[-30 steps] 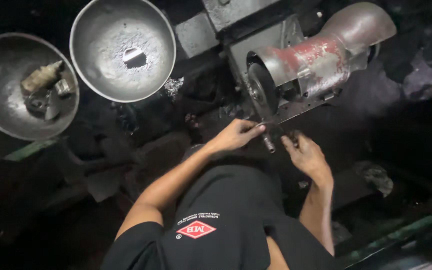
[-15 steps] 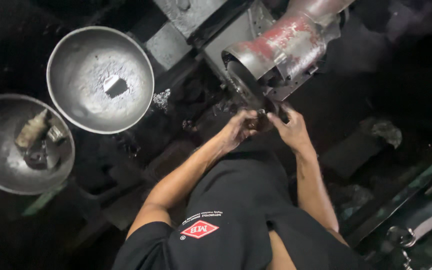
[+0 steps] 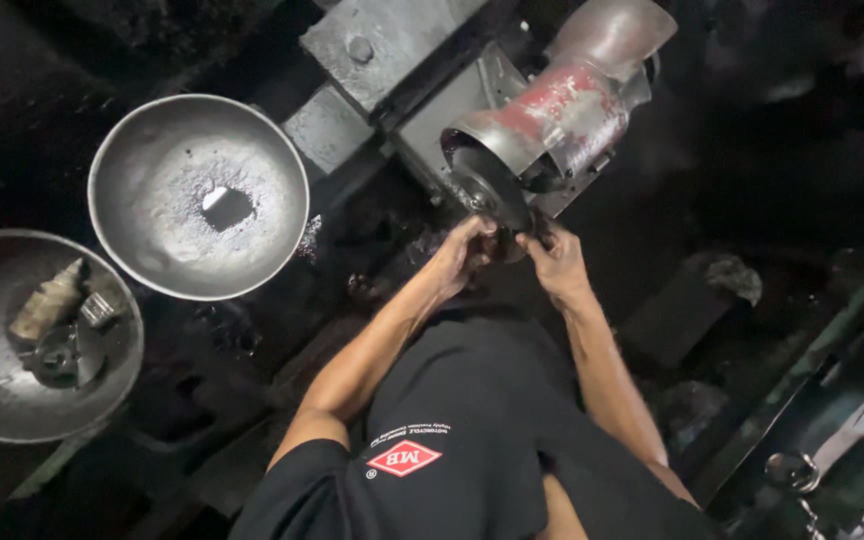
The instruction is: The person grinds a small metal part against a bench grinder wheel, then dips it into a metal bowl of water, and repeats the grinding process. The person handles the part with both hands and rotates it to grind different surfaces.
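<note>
Gripping something small and dark, too hidden to identify, both hands meet just below the grinding wheel [image 3: 492,190] of a grey-and-red bench grinder [image 3: 562,105]. The left hand [image 3: 464,250] curls its fingers closed around it, and the right hand [image 3: 552,262] pinches it from the right. Two metal bowls [image 3: 132,150] sit far left, well apart.

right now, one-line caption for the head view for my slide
Both hands, left hand and right hand, meet at the dark wheel of a red-bodied bench grinder, beside two metal bowls.
</note>
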